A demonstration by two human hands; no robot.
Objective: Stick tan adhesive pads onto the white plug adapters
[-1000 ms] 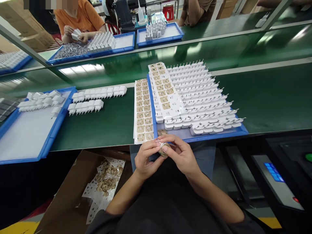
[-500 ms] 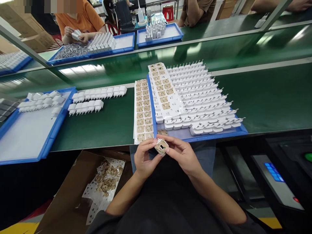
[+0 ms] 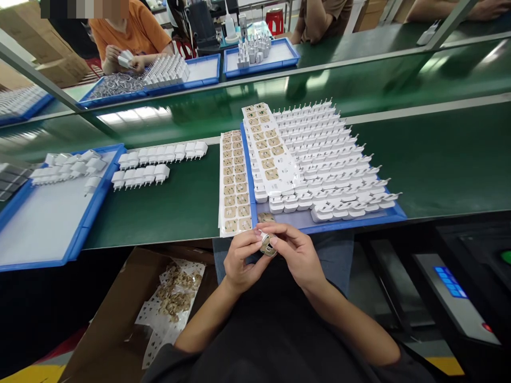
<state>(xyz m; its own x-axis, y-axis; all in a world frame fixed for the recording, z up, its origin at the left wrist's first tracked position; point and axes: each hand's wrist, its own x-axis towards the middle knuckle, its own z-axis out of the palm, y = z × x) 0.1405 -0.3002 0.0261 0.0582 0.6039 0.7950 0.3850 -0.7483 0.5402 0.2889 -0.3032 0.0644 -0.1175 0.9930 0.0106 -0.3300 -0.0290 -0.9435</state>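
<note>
Between my two hands, just in front of the bench edge, is a white plug adapter [image 3: 268, 246] whose face carries a tan sticker with dark cut-outs. My left hand [image 3: 244, 260] grips it from the left with thumb and fingers. From the right, my right hand [image 3: 298, 255] pinches it, the thumb pressed on the stickered face. Beyond my hands stands a blue tray [image 3: 319, 225] with rows of white plug adapters [image 3: 335, 159], prongs up. A partly used sticker sheet [image 3: 268, 146] lies over the adapters' left side, and more sticker sheets [image 3: 235, 183] lie beside the tray.
At left are two rows of adapters [image 3: 159, 154] and another blue tray [image 3: 43, 223] with adapters in it. Below the bench sits a cardboard box [image 3: 107, 319] holding tan scraps [image 3: 178, 290]. Across the bench, a person in orange [image 3: 128, 32] handles a white part.
The adapter has turned and tilted in my fingers, so its stickered face shows less. Both hands have shifted slightly to the right.
</note>
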